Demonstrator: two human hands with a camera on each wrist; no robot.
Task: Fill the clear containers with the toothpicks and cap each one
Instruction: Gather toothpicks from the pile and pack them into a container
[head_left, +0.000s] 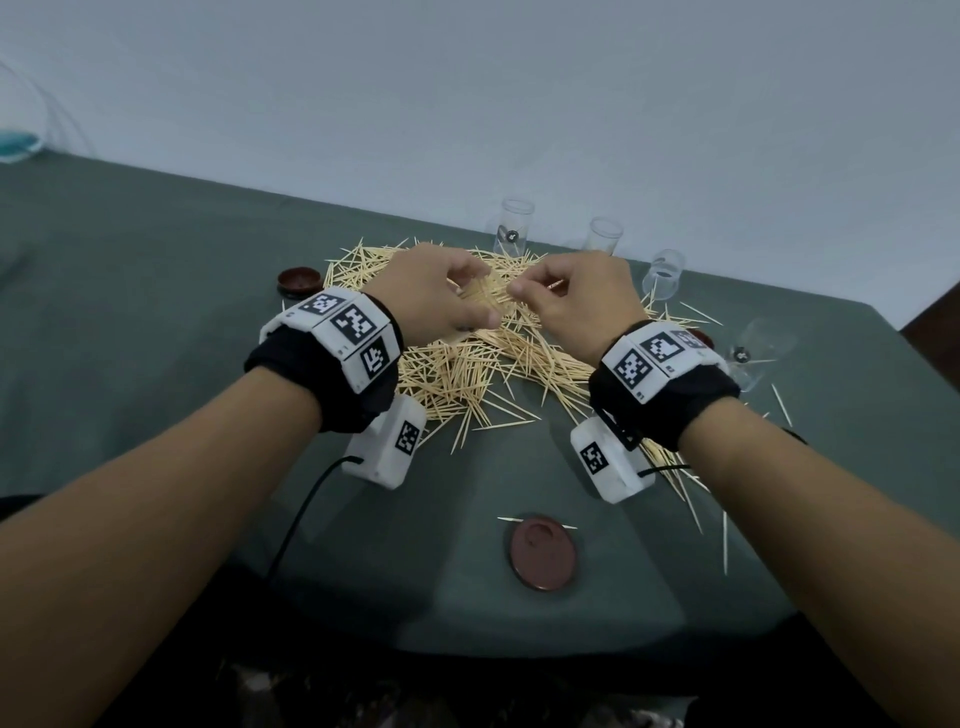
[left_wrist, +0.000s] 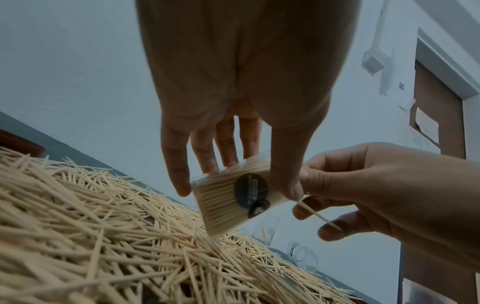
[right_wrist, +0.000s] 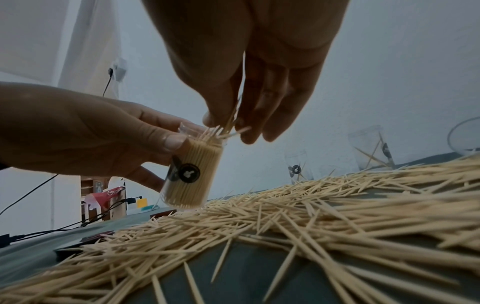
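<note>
While the left hand (right_wrist: 98, 131) grips the light, slippery clear plastic container (right_wrist: 191, 172) by its sidewall, the right hand (right_wrist: 249, 98) pinches thin, stiff wooden toothpicks (right_wrist: 230, 123) at its mouth

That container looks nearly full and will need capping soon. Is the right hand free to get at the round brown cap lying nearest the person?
Probably not yet: the right hand pinches toothpicks at the clear container. The brown cap lies bare, nothing blocking it.
</note>
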